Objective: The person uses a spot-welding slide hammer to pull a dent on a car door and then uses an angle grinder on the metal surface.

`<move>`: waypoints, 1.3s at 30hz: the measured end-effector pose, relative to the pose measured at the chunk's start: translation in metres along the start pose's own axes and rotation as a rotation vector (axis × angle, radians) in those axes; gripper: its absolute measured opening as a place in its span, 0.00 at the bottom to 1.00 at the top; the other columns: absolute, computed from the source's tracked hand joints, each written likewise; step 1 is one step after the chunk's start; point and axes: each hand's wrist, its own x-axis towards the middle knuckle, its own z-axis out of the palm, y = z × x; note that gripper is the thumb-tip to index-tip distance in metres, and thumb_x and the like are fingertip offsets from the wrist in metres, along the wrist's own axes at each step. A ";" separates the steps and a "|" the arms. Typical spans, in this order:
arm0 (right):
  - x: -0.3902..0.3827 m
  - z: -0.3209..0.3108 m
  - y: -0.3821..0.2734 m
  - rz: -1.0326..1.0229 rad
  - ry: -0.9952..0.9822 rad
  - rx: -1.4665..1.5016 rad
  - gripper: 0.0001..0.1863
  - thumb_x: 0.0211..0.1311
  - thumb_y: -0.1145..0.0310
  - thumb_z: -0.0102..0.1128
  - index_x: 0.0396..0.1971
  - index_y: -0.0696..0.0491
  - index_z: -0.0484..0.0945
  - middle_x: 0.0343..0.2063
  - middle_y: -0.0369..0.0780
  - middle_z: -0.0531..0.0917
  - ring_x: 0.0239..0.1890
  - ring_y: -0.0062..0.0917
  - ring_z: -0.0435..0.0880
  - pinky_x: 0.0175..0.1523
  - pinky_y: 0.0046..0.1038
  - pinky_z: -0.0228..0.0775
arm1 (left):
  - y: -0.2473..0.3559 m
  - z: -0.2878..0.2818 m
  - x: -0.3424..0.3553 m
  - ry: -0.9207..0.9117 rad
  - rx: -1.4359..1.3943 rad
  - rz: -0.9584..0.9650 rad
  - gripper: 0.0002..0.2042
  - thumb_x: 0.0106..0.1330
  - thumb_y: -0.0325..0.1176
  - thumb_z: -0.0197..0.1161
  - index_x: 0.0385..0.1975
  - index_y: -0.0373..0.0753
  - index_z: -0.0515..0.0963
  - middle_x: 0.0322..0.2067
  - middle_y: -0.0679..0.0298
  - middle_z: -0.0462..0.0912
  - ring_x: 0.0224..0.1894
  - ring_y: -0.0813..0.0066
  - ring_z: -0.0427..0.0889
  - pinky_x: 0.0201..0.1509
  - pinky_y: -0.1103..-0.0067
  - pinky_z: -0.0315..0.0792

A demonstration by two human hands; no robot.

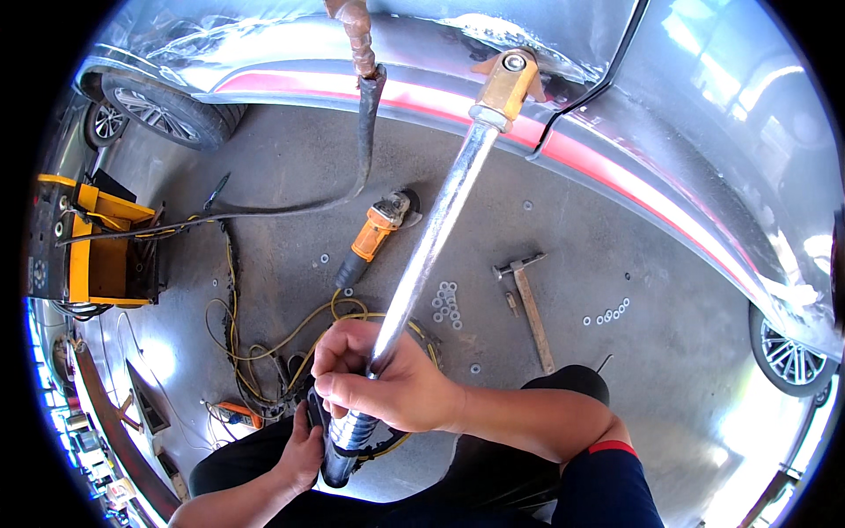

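Note:
A long dent puller with a shiny steel rod (436,233) slants up from my lap to the car side. Its brass-coloured head (504,92) meets the scraped door panel (563,57). My right hand (396,383) is closed around the lower rod, just above a dark coil spring (352,431). Lower down, my left hand (304,453) grips the puller's dark handle, and my fingers partly hide it. Further left, a copper-coloured clamp piece (356,35) with a thick black cable (368,132) hangs by the red-striped sill.
An orange angle grinder (374,233) and a hammer (531,317) lie on the floor, with several washers (447,304) around them. A yellow-black machine (106,246) stands at left, its cables (264,352) looped near my legs. Car wheels (167,110) show at both sides.

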 end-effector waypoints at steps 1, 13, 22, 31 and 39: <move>-0.001 0.002 -0.003 0.064 0.043 0.021 0.03 0.67 0.76 0.59 0.36 0.55 0.73 0.25 0.32 0.78 0.28 0.15 0.79 0.36 0.22 0.75 | 0.002 0.002 0.001 0.009 -0.029 -0.020 0.30 0.76 0.52 0.49 0.71 0.46 0.52 0.56 0.57 0.76 0.57 0.65 0.79 0.62 0.68 0.73; 0.030 -0.026 -0.058 -0.210 -0.012 0.058 0.17 0.70 0.73 0.55 0.55 0.60 0.67 0.22 0.37 0.78 0.26 0.22 0.83 0.35 0.27 0.76 | 0.008 -0.005 -0.007 0.158 -0.018 -0.110 0.36 0.71 0.37 0.42 0.77 0.43 0.39 0.65 0.45 0.66 0.63 0.59 0.71 0.68 0.71 0.63; 0.002 -0.002 0.007 -0.087 -0.013 0.029 0.12 0.70 0.73 0.54 0.50 0.60 0.68 0.24 0.35 0.74 0.27 0.18 0.78 0.37 0.28 0.75 | 0.010 -0.004 0.001 0.094 -0.124 -0.082 0.36 0.70 0.37 0.43 0.77 0.44 0.40 0.62 0.49 0.69 0.60 0.62 0.72 0.66 0.73 0.65; 0.002 0.003 0.019 -0.175 0.031 -0.047 0.12 0.70 0.73 0.56 0.50 0.58 0.69 0.28 0.38 0.77 0.29 0.20 0.80 0.41 0.28 0.75 | 0.008 -0.007 0.001 0.111 -0.042 -0.001 0.36 0.69 0.34 0.43 0.77 0.41 0.37 0.62 0.46 0.68 0.61 0.59 0.73 0.66 0.71 0.66; 0.008 -0.006 0.015 -0.186 0.081 -0.182 0.22 0.68 0.75 0.58 0.58 0.56 0.63 0.36 0.37 0.77 0.39 0.17 0.77 0.45 0.24 0.70 | 0.010 -0.016 0.016 0.085 -0.130 0.082 0.27 0.72 0.32 0.43 0.71 0.45 0.49 0.58 0.49 0.72 0.57 0.56 0.80 0.59 0.62 0.78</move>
